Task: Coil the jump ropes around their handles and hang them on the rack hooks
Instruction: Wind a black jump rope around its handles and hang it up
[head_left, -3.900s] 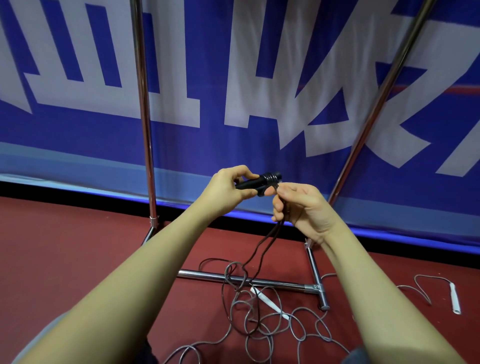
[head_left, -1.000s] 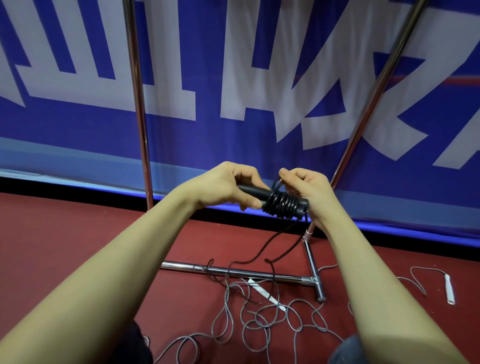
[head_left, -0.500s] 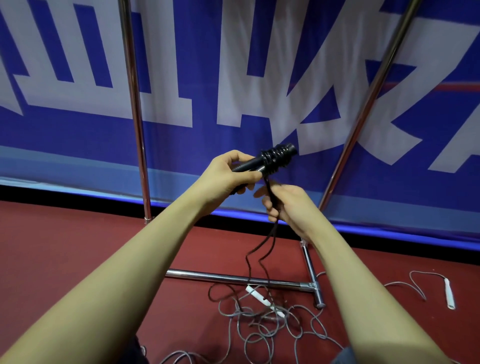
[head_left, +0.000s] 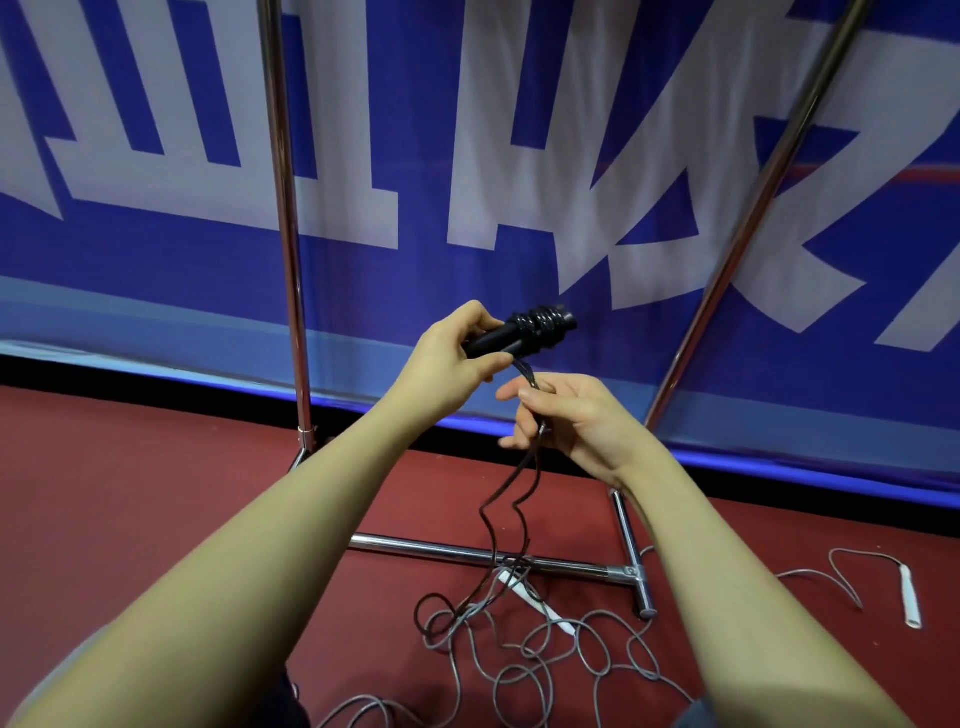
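Your left hand (head_left: 447, 364) grips the black handles (head_left: 514, 335), seemingly two; just below them, your right hand (head_left: 566, 421) pinches the black rope (head_left: 506, 493).

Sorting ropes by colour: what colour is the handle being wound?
Black handle, matching its dark cord; head view.

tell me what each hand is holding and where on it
The left hand grips the black handles at their bare end, away from the coils. The right hand pinches the dark rope just below the handles.
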